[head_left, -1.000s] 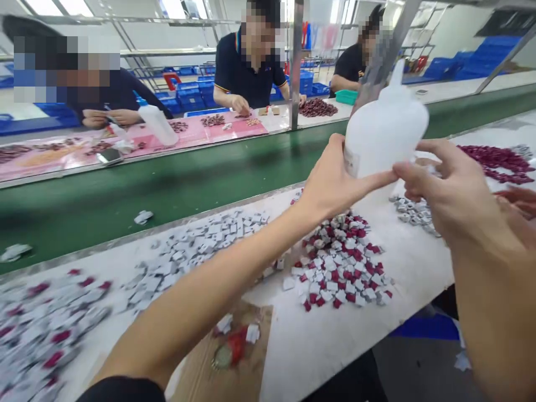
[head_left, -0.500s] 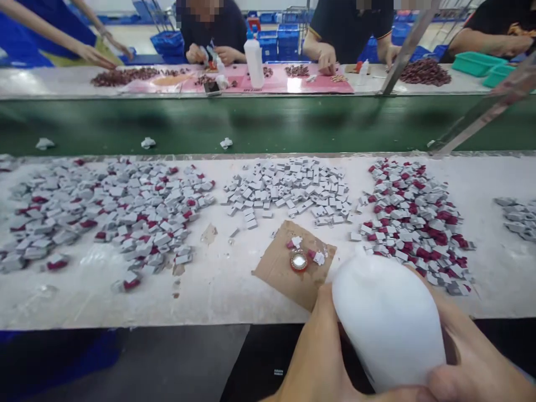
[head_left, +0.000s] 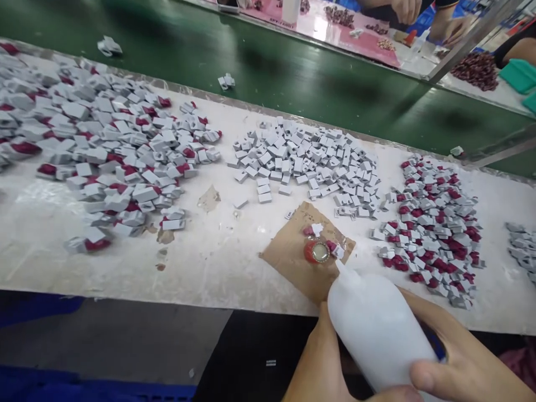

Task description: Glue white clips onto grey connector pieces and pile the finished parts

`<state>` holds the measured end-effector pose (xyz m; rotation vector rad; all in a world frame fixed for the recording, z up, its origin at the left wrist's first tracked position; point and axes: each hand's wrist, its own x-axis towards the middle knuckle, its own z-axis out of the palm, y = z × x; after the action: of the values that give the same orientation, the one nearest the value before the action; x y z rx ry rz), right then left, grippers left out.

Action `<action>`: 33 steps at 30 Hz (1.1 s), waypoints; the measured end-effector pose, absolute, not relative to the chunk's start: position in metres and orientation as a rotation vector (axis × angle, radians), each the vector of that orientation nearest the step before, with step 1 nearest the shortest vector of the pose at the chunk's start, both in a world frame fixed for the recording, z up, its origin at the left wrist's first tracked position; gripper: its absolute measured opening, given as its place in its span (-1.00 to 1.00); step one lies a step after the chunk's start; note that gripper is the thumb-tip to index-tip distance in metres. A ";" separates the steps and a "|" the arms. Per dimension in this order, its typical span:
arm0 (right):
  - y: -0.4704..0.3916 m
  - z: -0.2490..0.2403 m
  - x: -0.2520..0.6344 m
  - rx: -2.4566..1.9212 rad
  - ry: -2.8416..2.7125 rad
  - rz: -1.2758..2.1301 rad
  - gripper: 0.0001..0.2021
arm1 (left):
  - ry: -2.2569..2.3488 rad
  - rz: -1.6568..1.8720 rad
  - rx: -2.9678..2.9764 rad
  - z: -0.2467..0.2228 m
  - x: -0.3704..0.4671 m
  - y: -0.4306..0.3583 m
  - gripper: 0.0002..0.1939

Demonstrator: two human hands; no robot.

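Both my hands grip a white squeeze bottle point(head_left: 379, 324) in the lower right, my left hand point(head_left: 320, 363) along its left side and my right hand point(head_left: 456, 352) along its right. The bottle is tilted, its nozzle pointing away from me toward a red bottle cap point(head_left: 317, 251). The cap lies open side up on a brown cardboard piece point(head_left: 293, 259) and seems to hold a clear liquid. Two small grey-and-maroon parts point(head_left: 313, 229) lie beside the cap on the cardboard. Some of my fingers are hidden behind the bottle.
A heap of grey blocks point(head_left: 310, 162) lies behind the cardboard. Mixed grey-and-maroon heaps lie at left point(head_left: 121, 145) and right point(head_left: 439, 229). Beyond runs a green conveyor belt point(head_left: 268, 67) carrying a few parts. A metal post point(head_left: 473, 42) slants at right; co-workers' hands point(head_left: 406, 8) are across the belt.
My view has turned down and tilted, so the far workers are mostly out of frame. The bottle now tips further forward, its nozzle showing close to the cap.
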<state>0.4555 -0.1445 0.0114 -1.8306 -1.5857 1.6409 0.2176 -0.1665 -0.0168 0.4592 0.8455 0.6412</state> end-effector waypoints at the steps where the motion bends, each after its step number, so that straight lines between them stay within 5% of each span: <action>1: -0.144 0.013 0.456 -1.838 -1.589 1.655 0.10 | 0.838 0.634 0.436 -0.016 0.217 -0.166 0.17; 8: -0.136 0.029 0.452 -1.986 -1.569 1.669 0.06 | 0.801 0.573 0.365 -0.018 0.215 -0.164 0.27; 15: -0.128 0.033 0.449 -1.971 -1.629 1.639 -0.07 | 0.704 0.618 0.393 -0.022 0.213 -0.162 0.09; 33: -0.121 0.046 0.441 -2.046 -1.660 1.677 -0.14 | 0.685 0.574 0.244 -0.011 0.206 -0.156 0.13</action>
<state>0.4413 -0.1207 0.0456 -2.0464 -1.6599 1.6767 0.2064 -0.1562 -0.0115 0.2441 0.6855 0.5737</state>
